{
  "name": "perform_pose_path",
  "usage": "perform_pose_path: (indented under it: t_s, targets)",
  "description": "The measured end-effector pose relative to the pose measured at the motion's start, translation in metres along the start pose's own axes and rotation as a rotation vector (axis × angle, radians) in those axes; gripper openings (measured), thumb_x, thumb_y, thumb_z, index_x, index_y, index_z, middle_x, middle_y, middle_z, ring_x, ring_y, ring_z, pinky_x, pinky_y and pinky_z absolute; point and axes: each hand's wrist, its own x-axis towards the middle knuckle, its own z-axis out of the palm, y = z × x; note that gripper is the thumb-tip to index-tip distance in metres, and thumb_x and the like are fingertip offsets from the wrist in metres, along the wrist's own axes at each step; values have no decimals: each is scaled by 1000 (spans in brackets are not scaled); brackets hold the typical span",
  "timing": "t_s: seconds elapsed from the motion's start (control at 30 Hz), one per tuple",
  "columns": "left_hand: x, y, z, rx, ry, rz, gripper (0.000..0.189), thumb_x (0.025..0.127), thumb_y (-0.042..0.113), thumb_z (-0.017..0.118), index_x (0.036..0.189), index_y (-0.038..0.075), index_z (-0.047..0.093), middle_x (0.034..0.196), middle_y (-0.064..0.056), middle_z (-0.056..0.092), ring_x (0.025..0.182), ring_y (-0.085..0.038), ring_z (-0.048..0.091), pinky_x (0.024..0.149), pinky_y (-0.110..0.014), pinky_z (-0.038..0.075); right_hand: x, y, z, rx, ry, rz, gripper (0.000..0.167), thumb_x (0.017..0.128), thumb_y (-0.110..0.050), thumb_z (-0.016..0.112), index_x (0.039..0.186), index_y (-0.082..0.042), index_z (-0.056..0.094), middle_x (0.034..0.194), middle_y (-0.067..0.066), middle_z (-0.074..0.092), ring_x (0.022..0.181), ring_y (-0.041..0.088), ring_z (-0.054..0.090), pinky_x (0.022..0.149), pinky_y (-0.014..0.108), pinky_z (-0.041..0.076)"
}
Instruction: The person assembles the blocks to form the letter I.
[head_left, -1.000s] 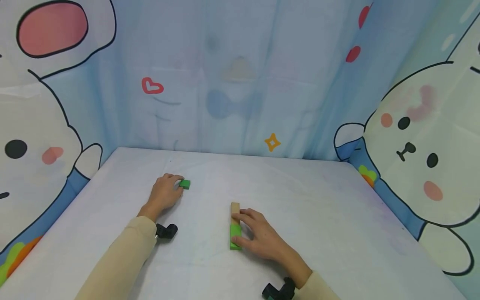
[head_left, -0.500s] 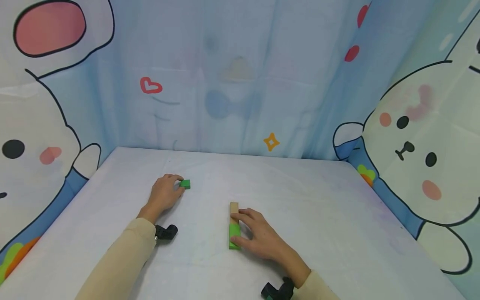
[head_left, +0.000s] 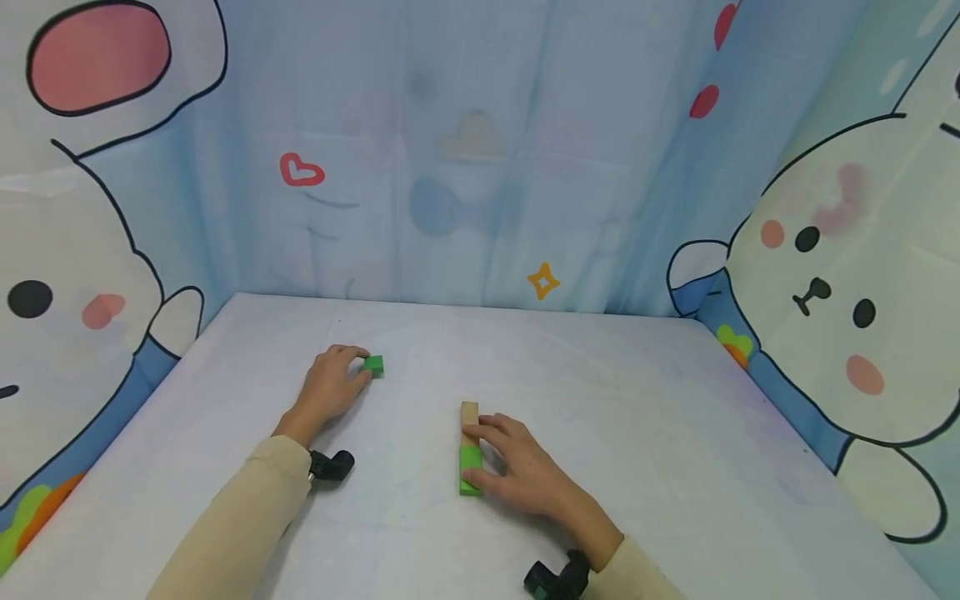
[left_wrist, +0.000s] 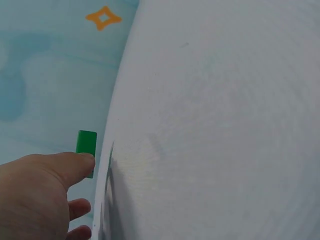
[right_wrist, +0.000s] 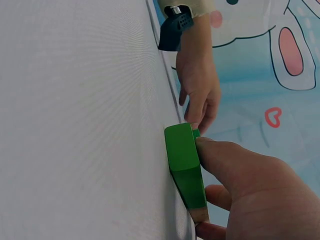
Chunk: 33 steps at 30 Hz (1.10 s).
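At the far left of the table, my left hand (head_left: 328, 387) pinches a small green block (head_left: 375, 367) between thumb and forefinger. In the left wrist view the thumb lies across this upright green block (left_wrist: 87, 141). My right hand (head_left: 525, 471) holds a light green block (head_left: 471, 459) and a plain wooden block (head_left: 469, 412), which lie end to end in a line near the table's middle. Its thumb is on the green part and a fingertip on the wooden one. The right wrist view shows the green block (right_wrist: 182, 147) up close, the wooden end (right_wrist: 200, 215) behind it.
Both hands work over a white-covered table (head_left: 660, 467). A light blue curtain (head_left: 480, 150) with printed cartoon figures stands behind its far edge and along the sides. Black camera mounts sit at the left wrist (head_left: 332, 465) and the right wrist (head_left: 557, 579).
The small green block in my left hand has tipped slightly, so more of its darker front face shows. My right hand keeps its hold on the two blocks in line.
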Motion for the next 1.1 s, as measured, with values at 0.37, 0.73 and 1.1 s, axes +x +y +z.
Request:
perform_pose_path:
  t_s: [0.37,0.73,1.1]
  targets:
    - [-2,16,5,-12,-20,61,38,102,22,63,137,7,63,150,-23,51,141,-47,45,117,-60,37,1,0,0,13,-18,15,61,94,-45,72,148,-21,58,157,10,47,150,36,37,118,61,36]
    - [-4,33,14,-34,-97,92,39,102,23,63,139,9,62,140,-19,62,135,-39,55,113,-56,43,2,1,0,-2,-16,24,61,93,-47,71,148,-22,58,156,9,47,149,35,38,118,60,36]
    - [-6,49,20,-20,-131,100,38,102,24,65,138,12,62,136,-15,65,130,-35,59,110,-53,47,3,-1,1,-16,-17,45,61,93,-48,71,148,-23,58,157,9,47,149,34,39,117,61,37]
